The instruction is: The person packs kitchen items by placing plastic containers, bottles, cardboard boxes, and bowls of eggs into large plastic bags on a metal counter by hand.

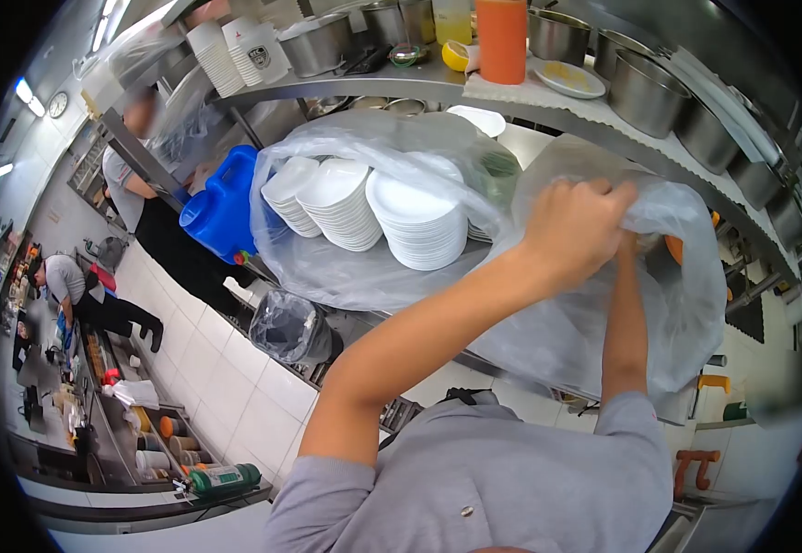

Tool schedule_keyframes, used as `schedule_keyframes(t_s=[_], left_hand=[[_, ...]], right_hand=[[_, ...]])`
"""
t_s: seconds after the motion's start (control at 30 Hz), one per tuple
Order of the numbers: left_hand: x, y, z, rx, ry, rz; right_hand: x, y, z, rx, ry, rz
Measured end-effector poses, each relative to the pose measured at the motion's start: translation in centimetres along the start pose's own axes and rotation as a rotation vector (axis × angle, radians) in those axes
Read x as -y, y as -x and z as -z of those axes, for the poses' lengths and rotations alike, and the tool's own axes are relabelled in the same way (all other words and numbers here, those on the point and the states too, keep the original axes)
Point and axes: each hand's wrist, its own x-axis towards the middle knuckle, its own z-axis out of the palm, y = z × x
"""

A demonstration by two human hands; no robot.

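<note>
My left hand (pixel 578 221) is closed, its fingers gripping the gathered edge of a clear plastic bag (pixel 673 304). Just beyond it, my right hand (pixel 628 244) reaches up at the bag's opening; its fingers are hidden by plastic and by the left hand. More clear plastic sheeting (pixel 345 276) spreads leftwards over the shelf. Under and beside that plastic stand stacks of white plates (pixel 417 226), with smaller stacked white dishes (pixel 338 203) to their left. Something green (pixel 497 175) shows dimly through the plastic. An orange item (pixel 674 247) is partly visible inside the right-hand bag.
A blue jug (pixel 224 207) stands left of the plates, above a lined bin (pixel 290 327). The upper shelf (pixel 345 85) holds steel pots (pixel 648 92), an orange container (pixel 501 41), a lemon half (pixel 456 56) and stacked cups (pixel 216 60). Two other people are at the left.
</note>
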Motion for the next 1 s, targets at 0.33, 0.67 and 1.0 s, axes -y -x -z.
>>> schedule_keyframes(t_s=[0.33, 0.67, 1.0], left_hand=[[3.1, -0.1, -0.1, 0.015, 0.091, 0.004], [9.2, 26.2, 6.9, -0.709, 0.347, 0.687], [-4.4, 77.7, -6.0, 0.207, -0.254, 1.919]], right_hand=[[3.4, 5.0, 5.4, -0.245, 0.297, 0.103], [19.5, 23.0, 2.7, 0.808, -0.424, 0.195], [7.2, 40.6, -33.6, 0.908, -0.497, -0.561]])
